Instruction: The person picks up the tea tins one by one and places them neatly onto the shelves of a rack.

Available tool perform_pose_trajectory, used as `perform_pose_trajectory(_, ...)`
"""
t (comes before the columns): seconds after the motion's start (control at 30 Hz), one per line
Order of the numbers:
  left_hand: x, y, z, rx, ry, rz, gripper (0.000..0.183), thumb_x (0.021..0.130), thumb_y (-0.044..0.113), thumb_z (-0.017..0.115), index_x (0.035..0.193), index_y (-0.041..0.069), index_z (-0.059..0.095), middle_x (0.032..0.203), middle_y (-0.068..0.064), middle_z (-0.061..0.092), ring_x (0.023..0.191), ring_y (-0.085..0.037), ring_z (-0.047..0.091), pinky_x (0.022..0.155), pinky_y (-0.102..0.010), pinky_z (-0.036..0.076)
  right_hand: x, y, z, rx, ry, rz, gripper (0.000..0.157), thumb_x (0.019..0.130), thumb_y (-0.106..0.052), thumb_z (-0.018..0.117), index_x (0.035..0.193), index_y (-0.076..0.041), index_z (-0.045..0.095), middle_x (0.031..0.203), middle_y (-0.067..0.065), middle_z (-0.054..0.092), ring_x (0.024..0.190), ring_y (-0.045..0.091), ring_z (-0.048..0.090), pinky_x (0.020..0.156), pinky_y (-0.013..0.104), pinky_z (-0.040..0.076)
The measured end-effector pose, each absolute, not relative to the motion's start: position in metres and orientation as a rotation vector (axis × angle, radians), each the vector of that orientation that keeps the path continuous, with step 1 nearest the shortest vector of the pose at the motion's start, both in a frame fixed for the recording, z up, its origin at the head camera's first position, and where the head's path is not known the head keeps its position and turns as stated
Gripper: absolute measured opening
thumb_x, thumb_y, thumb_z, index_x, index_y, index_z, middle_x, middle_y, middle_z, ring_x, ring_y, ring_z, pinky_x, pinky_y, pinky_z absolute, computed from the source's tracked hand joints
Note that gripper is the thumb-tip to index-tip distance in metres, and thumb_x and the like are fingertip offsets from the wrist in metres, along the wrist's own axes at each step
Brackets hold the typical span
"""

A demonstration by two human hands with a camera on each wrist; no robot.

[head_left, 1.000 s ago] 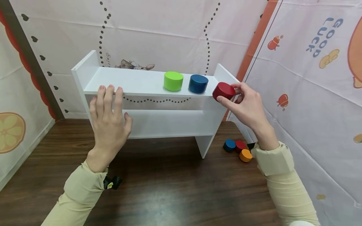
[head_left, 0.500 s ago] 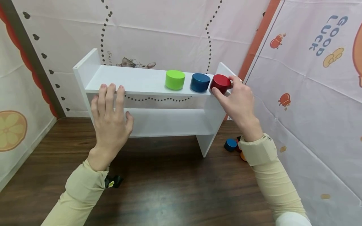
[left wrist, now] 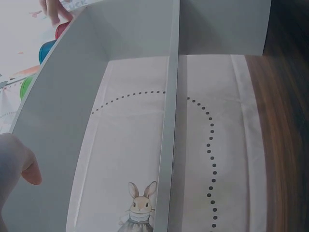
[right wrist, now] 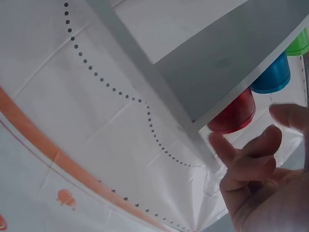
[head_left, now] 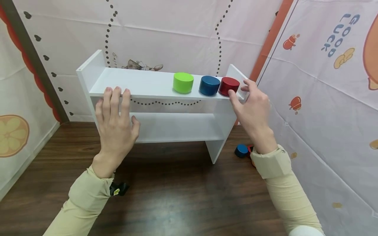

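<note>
On the top board of a white shelf [head_left: 138, 82], a green cylinder [head_left: 183, 82], a blue cylinder [head_left: 209, 86] and a red cylinder [head_left: 229, 86] stand in a row toward the right end. My right hand [head_left: 255, 109] is beside the red one, fingers spread off it and the thumb tip overlapping its lower right edge in the head view. In the right wrist view, that hand [right wrist: 263, 169] holds nothing and its fingertips lie close to the red cylinder [right wrist: 235, 114]. At the shelf's left end my left hand [head_left: 114, 124] has straight fingers at the top board's front edge.
Below is a second white board [head_left: 177, 127]. On the dark wooden table [head_left: 177, 196], right of the shelf, a blue cylinder [head_left: 241, 150] stands near other pieces mostly hidden by my right sleeve [head_left: 271, 165]. Patterned cloth [head_left: 165, 32] hangs behind and at both sides.
My right hand moved the red cylinder left and back onto the top board beside the blue one, then let go and drew slightly right. The left hand stayed in place.
</note>
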State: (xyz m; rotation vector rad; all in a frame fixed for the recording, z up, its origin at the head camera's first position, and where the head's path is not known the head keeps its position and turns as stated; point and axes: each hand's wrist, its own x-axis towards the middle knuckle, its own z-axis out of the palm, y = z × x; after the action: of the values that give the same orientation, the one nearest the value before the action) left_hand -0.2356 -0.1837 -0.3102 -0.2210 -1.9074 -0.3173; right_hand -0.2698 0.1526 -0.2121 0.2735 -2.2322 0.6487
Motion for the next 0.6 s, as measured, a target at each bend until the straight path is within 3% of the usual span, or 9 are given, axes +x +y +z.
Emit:
perform_pose_trajectory(0.1, -0.236, -0.183, -0.31, -0.213, -1.909, -0.31, 0.071, 0.077, 0.004, 0.054, 0.146, 0.008, 0.038, 0.15, -0.018, 0.038, 0.146, -0.033, 0.024, 0.113, -0.055, 0.02, -0.267, 0.169, -0.225, 0.327, -2.073, 0.701, 0.04, 0.091, -0.028, 0.061, 0.119, 0.001, 0.061, 0.102, 0.017, 0.072, 0.059, 0.015, 0.052, 0.059, 0.024, 0.043)
perform_pose_trajectory(0.2, -0.236, -0.183, -0.31, -0.201, -1.905, -0.307, 0.07, 0.078, 0.005, 0.054, 0.146, 0.008, 0.038, 0.149, -0.018, 0.038, 0.146, -0.033, 0.024, 0.113, -0.055, 0.02, -0.27, 0.192, -0.244, 0.312, -2.037, 0.722, 0.032, 0.092, -0.022, 0.059, 0.112, 0.002, 0.063, 0.093, 0.016, 0.072, 0.049, 0.001, 0.035, 0.051, 0.017, 0.028)
perform_pose_trajectory(0.27, -0.236, -0.182, -0.31, -0.195, -1.901, -0.309, 0.07, 0.078, 0.005, 0.054, 0.145, 0.008, 0.039, 0.149, -0.018, 0.039, 0.146, -0.033, 0.025, 0.113, -0.055, 0.02, -0.275, 0.211, -0.261, 0.28, -2.068, 0.733, 0.03, 0.092, -0.021, 0.059, 0.111, 0.002, 0.064, 0.091, 0.017, 0.072, 0.05, -0.005, 0.035, 0.052, 0.011, 0.028)
perform_pose_trajectory(0.33, -0.237, -0.182, -0.31, -0.194, -1.9, -0.313, 0.07, 0.078, 0.005, 0.054, 0.146, 0.008, 0.039, 0.149, -0.018, 0.039, 0.146, -0.033, 0.025, 0.113, -0.055, 0.02, -0.28, 0.232, -0.283, 0.24, -2.127, 0.732, 0.032, 0.092, -0.021, 0.06, 0.112, 0.003, 0.063, 0.092, 0.018, 0.072, 0.054, -0.003, 0.044, 0.054, 0.01, 0.032)
perform_pose_trajectory(0.47, -0.238, -0.181, -0.311, -0.196, -1.902, -0.316, 0.07, 0.078, 0.005, 0.054, 0.146, 0.008, 0.038, 0.15, -0.018, 0.039, 0.146, -0.032, 0.025, 0.113, -0.054, 0.02, -0.289, 0.276, -0.334, 0.135, -2.335, 0.684, 0.046, 0.093, -0.027, 0.058, 0.126, 0.005, 0.054, 0.103, 0.022, 0.069, 0.067, 0.022, 0.061, 0.064, 0.025, 0.046)
perform_pose_trajectory(0.6, -0.239, -0.18, -0.311, -0.197, -1.904, -0.318, 0.07, 0.078, 0.005, 0.055, 0.146, 0.008, 0.038, 0.15, -0.018, 0.038, 0.146, -0.033, 0.024, 0.113, -0.054, 0.02, -0.291, 0.312, -0.379, -0.021, -2.7, 0.607, 0.075, 0.093, -0.045, 0.055, 0.142, 0.009, 0.034, 0.126, 0.034, 0.051, 0.103, 0.047, 0.053, 0.084, 0.057, 0.045)
